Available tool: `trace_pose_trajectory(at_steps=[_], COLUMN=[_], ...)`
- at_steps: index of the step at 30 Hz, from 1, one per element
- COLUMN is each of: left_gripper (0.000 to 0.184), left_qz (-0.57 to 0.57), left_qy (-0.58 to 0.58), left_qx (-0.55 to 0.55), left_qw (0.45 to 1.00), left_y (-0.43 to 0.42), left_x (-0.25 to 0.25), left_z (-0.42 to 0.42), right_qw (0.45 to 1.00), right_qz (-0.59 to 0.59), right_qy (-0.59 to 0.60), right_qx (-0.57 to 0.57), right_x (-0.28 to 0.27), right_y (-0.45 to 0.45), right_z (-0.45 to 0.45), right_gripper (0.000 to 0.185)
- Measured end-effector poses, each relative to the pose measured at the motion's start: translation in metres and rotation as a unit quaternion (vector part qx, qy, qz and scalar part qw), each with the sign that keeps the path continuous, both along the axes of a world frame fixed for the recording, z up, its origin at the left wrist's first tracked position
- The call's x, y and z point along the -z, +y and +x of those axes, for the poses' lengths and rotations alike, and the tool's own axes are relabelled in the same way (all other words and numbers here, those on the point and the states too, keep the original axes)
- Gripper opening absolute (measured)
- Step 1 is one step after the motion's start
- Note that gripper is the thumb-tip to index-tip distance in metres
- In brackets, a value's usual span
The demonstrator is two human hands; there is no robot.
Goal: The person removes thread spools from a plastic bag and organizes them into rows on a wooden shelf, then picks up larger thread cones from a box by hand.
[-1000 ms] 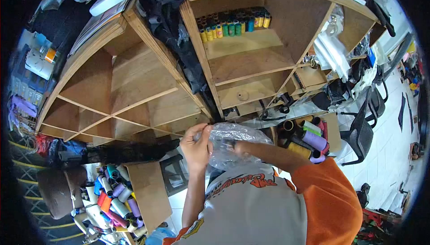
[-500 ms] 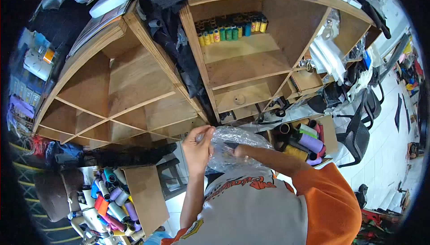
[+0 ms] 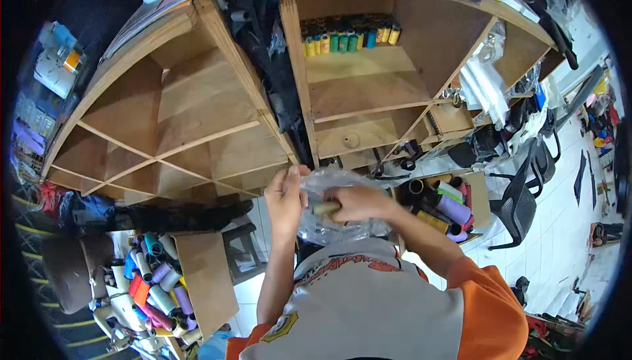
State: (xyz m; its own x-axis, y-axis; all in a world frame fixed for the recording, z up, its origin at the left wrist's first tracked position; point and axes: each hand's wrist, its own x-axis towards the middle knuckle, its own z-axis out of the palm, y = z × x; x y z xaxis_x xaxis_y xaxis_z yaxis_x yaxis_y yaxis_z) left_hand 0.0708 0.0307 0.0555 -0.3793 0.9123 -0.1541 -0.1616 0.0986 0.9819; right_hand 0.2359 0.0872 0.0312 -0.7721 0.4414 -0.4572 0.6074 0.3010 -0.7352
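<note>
Evidently the left hand (image 3: pixel 286 200) pinches the clear bag (image 3: pixel 339 182), fingers up; the right hand (image 3: pixel 355 203), palm down, grips 1 small spool (image 3: pixel 325 208).

A single wide view, taken from a camera worn on the person's head, looks forward and steeply down over the shirt front (image 3: pixel 365 301), which fills the bottom center at close range. The left hand (image 3: pixel 286 202) and right hand (image 3: pixel 359 204) appear just beyond, near mid-view, with wooden shelves (image 3: pixel 368 90) farther off across the top and white floor (image 3: pixel 559 212) at right. Straight edges bow, and the corners are dark.
</note>
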Motion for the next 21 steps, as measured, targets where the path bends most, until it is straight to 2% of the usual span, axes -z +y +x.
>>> trace_pose_trajectory(at_steps=[1, 3, 4, 7, 11, 14, 17, 18, 21], left_gripper=[0.025, 0.024, 0.024, 0.024, 0.031, 0.033, 0.033, 0.029, 0.024], left_qz=[0.01, 0.033, 0.043, 0.074, 0.051, 0.033, 0.054, 0.054, 0.063], left_qy=[-0.002, -0.001, -0.002, -0.02, -0.065, -0.041, -0.027, -0.074, -0.082], left_qx=[-0.002, 0.006, 0.004, 0.012, 0.028, 0.051, 0.024, 0.04, -0.005], left_qw=[1.0, 0.999, 0.999, 0.997, 0.996, 0.997, 0.998, 0.995, 0.995], left_y=[0.001, 0.003, 0.005, 0.006, -0.001, -0.005, -0.002, -0.004, -0.003], left_x=[-0.001, 0.004, 0.003, -0.004, -0.015, -0.022, -0.013, -0.009, -0.008], left_z=[0.0, -0.001, 0.001, 0.007, 0.015, 0.017, 0.015, 0.011, 0.017], right_qw=[0.999, 0.98, 0.944, 0.884, 0.831, 0.862, 0.896, 0.88, 0.856], right_qz=[-0.041, -0.113, -0.238, -0.28, -0.184, -0.064, 0.147, 0.238, 0.381], right_qy=[-0.002, 0.162, 0.224, 0.339, 0.41, 0.374, 0.284, 0.292, 0.236], right_qx=[-0.004, 0.034, 0.042, 0.161, 0.328, 0.336, 0.309, 0.29, 0.258], right_x=[-0.016, -0.026, -0.029, -0.056, -0.059, -0.048, -0.061, -0.052, -0.04], right_y=[0.006, 0.01, 0.013, 0.009, 0.012, 0.009, 0.0, -0.001, -0.01], right_z=[0.002, 0.012, 0.013, 0.014, -0.007, -0.024, -0.033, -0.035, -0.042], right_gripper=[0.047, 0.044, 0.039, 0.034, 0.034, 0.034, 0.033, 0.03, 0.028])
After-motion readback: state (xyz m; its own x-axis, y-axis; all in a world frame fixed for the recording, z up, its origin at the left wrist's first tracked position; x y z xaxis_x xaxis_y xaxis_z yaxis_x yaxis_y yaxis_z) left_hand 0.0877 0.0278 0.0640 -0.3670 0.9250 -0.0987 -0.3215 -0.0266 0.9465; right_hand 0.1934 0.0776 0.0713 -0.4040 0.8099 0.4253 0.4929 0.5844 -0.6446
